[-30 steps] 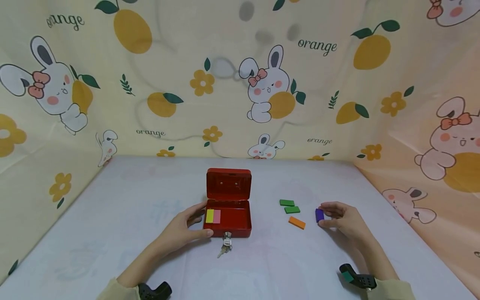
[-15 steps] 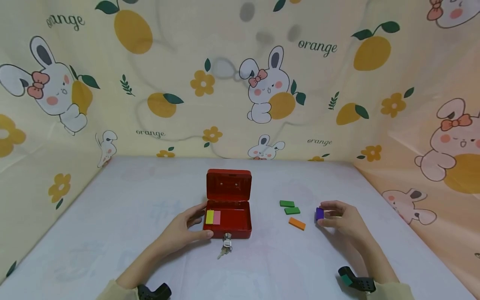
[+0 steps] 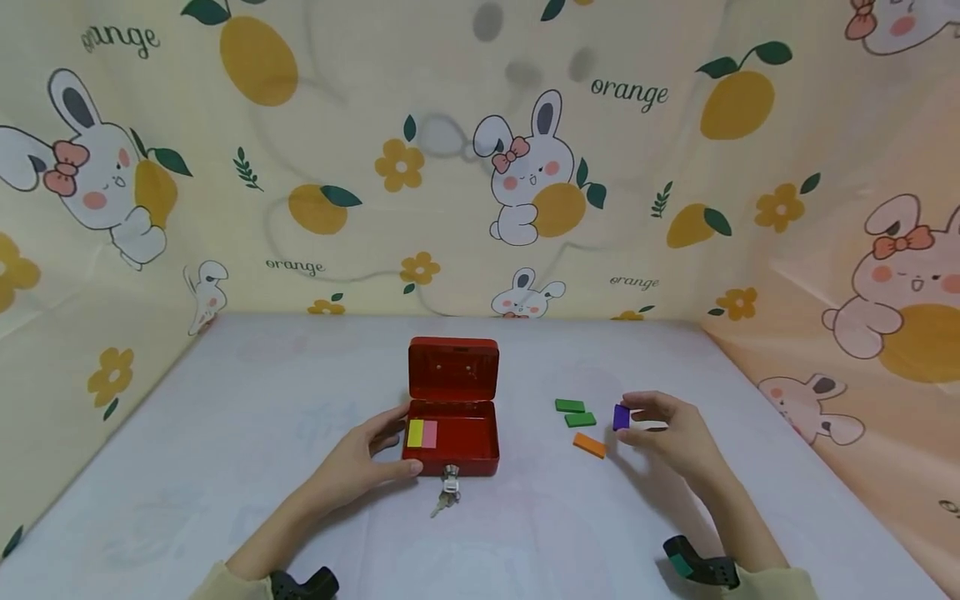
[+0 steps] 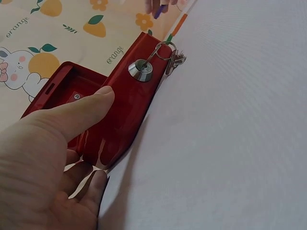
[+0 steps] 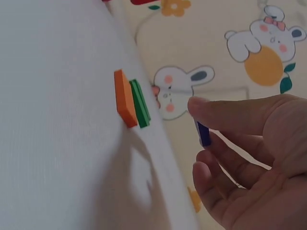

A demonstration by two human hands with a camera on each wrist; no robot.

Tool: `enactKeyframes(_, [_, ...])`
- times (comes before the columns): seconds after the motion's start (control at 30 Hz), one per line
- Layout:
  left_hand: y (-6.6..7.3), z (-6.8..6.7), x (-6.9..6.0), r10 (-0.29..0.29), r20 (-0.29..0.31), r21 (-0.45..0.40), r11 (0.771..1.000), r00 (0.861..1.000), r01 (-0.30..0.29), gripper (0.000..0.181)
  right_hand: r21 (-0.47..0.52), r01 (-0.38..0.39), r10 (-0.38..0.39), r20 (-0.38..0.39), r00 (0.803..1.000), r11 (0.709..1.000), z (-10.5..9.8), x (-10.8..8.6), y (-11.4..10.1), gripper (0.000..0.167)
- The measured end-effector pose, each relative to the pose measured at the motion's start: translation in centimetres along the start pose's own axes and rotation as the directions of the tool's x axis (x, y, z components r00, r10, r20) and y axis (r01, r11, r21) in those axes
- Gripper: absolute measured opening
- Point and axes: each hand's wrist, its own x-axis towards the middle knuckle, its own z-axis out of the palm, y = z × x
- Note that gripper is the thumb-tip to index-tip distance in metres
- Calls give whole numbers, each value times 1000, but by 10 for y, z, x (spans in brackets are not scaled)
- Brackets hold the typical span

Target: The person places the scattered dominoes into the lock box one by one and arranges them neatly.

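A red metal cash box (image 3: 450, 467) stands on the table with its lid raised. My left hand (image 3: 363, 458) holds it at the left front corner, the thumb on the front wall and the fingers at the side. Inside, at the left, a yellow block (image 3: 415, 433) and a pink block (image 3: 430, 434) lie side by side. Between the thumb and fingers of my right hand (image 3: 675, 425) a small purple block (image 3: 621, 417) is pinched, lifted above the table. In the right wrist view, the fingertips partly hide the purple block (image 5: 204, 134).
Two green blocks (image 3: 570, 406) and an orange block (image 3: 589, 446) lie between the box and my right hand. Keys (image 3: 446, 498) hang from the lock on the box front. A printed cloth (image 3: 337, 125) forms the back and side walls around the white table (image 3: 510, 542).
My right hand has lifted the purple block and moved it slightly left, toward the other loose blocks. The left hand stays on the box. The head view has shifted a little.
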Motion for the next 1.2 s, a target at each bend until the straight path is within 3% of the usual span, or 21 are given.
enactKeyframes(0.27, [-2,1,4,1,-12,1,1000,1000,-1,84,54,58,-59,8,998,997,3,0,-9,59])
enactKeyframes(0.57, [0,-3,5,20,-4,36,999,1000,-20,85,148,66,-69,12,998,987,13,6,-24,57])
enactKeyframes(0.83, [0,-3,2,-15,-13,36,999,1000,16,87,234,80,-93,45,995,969,37,4,-43,48])
enactKeyframes(1.03, [1,-1,1,-7,-10,29,1000,1000,7,86,267,82,-103,67,992,960,50,0,-58,45])
enactKeyframes(1.2, [1,0,1,-29,-13,23,999,1000,29,87,251,67,-94,98,991,966,57,-1,-67,46])
